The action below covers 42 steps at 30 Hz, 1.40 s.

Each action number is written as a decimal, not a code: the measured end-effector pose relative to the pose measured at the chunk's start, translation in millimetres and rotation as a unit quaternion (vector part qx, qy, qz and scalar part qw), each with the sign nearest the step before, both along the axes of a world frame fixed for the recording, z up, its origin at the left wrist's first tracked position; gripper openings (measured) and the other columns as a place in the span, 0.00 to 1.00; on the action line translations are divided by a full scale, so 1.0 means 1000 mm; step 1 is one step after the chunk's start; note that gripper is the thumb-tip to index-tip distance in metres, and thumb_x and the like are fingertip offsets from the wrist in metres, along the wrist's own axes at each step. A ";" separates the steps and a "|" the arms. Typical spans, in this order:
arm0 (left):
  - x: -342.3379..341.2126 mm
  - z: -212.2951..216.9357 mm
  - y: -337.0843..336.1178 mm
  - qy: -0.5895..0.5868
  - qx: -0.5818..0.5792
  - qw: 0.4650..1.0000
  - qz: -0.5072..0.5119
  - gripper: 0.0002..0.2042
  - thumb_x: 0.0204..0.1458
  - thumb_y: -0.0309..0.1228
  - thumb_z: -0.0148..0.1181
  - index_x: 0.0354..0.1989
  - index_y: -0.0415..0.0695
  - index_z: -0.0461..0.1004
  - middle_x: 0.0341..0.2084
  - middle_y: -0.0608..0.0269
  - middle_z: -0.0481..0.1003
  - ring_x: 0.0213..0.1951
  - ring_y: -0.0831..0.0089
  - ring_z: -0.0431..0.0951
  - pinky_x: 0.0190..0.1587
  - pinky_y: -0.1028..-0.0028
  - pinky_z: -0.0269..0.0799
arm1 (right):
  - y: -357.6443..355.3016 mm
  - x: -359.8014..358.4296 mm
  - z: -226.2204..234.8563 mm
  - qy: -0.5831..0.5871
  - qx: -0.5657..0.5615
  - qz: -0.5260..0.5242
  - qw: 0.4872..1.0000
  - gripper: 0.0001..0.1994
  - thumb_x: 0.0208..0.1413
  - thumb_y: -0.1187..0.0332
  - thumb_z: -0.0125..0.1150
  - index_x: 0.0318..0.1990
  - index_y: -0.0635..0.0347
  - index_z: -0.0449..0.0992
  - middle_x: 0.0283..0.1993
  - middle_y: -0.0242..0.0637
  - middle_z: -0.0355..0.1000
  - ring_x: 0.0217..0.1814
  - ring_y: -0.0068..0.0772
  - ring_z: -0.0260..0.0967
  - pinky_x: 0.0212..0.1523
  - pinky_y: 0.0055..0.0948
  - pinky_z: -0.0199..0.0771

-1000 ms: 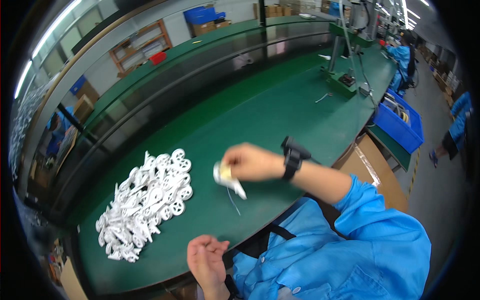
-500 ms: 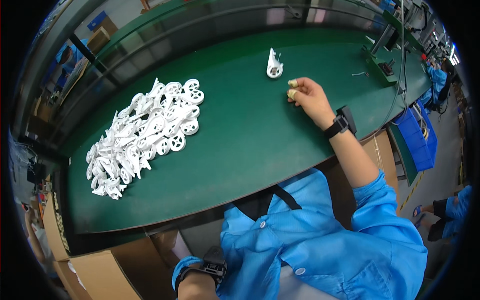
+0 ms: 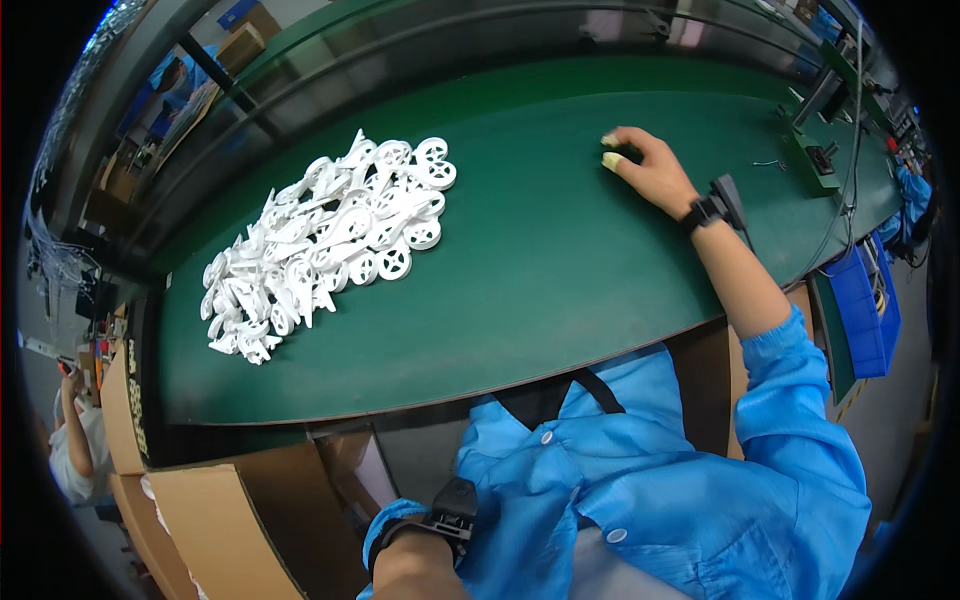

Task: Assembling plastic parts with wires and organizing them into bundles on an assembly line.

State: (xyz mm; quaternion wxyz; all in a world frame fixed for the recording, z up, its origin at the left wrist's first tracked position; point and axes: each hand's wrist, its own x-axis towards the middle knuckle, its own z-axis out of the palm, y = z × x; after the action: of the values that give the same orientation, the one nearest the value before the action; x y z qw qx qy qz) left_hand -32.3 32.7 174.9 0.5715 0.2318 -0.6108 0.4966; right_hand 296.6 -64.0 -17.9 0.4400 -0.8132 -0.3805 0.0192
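Note:
My right hand (image 3: 650,172) hovers over the green workbench (image 3: 530,280), right of its middle. Yellow covers wrap the thumb and a fingertip; these are apart, and I see nothing between them. My left hand (image 3: 415,572) shows only in part at the lower edge, close to my body. Its fingers are out of the picture, so whether it holds anything is hidden. A heap of white plastic parts (image 3: 320,240), with round spoked ends and tapering arms, lies on the left half of the bench, well away from the right hand.
A green bench fixture (image 3: 815,165) with cables stands at the far right. A blue bin (image 3: 865,310) is beside the bench end. Open cardboard boxes (image 3: 225,530) sit below the front edge at left. Another person (image 3: 75,455) is at the far left.
The view has shifted, moving the heap right in the picture. The single white part near my right hand is no longer visible. My right hand's thumb and finger are still apart.

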 end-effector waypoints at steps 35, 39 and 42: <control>-0.121 0.002 -0.076 0.347 0.017 0.934 -0.087 0.20 0.55 0.23 0.43 0.07 0.44 0.61 0.08 0.61 0.61 0.13 0.68 0.66 0.40 0.55 0.77 | -0.088 -0.125 -0.017 0.227 0.280 0.072 0.930 0.11 0.52 0.81 0.56 0.44 0.67 0.71 0.41 0.33 0.71 0.42 0.21 0.69 0.46 0.21 0.70; -0.131 0.001 -0.075 0.357 0.048 0.922 -0.142 0.20 0.55 0.24 0.44 0.08 0.43 0.63 0.09 0.60 0.63 0.13 0.67 0.67 0.40 0.57 0.77 | -0.091 -0.125 -0.018 0.224 0.286 0.069 0.929 0.10 0.52 0.80 0.56 0.43 0.67 0.72 0.39 0.32 0.72 0.41 0.20 0.69 0.45 0.20 0.70; -0.136 -0.002 -0.078 0.355 -0.017 0.929 -0.099 0.19 0.55 0.25 0.44 0.09 0.41 0.65 0.10 0.58 0.65 0.13 0.67 0.67 0.40 0.58 0.77 | -0.091 -0.125 -0.018 0.224 0.297 0.061 0.926 0.10 0.52 0.80 0.56 0.43 0.67 0.72 0.38 0.31 0.72 0.40 0.19 0.69 0.44 0.19 0.70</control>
State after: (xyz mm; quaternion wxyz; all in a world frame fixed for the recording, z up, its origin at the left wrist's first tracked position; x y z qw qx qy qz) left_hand -168.3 -45.1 173.0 0.8011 0.3217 -0.3793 0.3329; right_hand 171.8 -154.8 -36.0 0.7332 -0.5949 -0.3090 0.1139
